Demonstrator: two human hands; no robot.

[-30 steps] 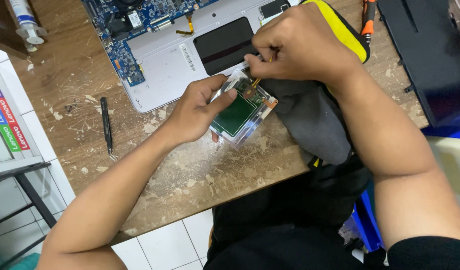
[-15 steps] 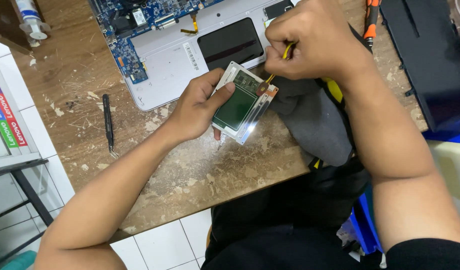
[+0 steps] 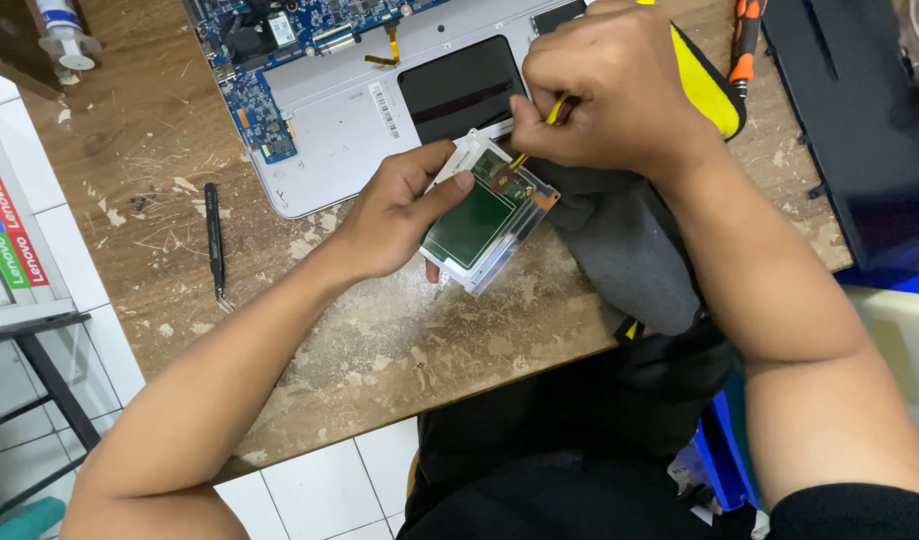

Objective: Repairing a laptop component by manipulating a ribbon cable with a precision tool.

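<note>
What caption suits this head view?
Left hand steadies a small green circuit module while right hand works a yellow-handled tool on it.

Head-camera view of the wearer's own body. Left hand (image 3: 385, 215): bare, no ring, glove or watch; short trimmed nails; forearm uncovered along its whole visible length, entering from 7 o'clock. Right hand (image 3: 605, 95): likewise bare and unadorned; forearm uncovered up to the short black fabric sleeve (image 3: 860, 512) at 4 o'clock. Torso and lap, at 6 o'clock: plain dark black clothing (image 3: 560, 470), matte, without visible print, buttons or seams.
</note>
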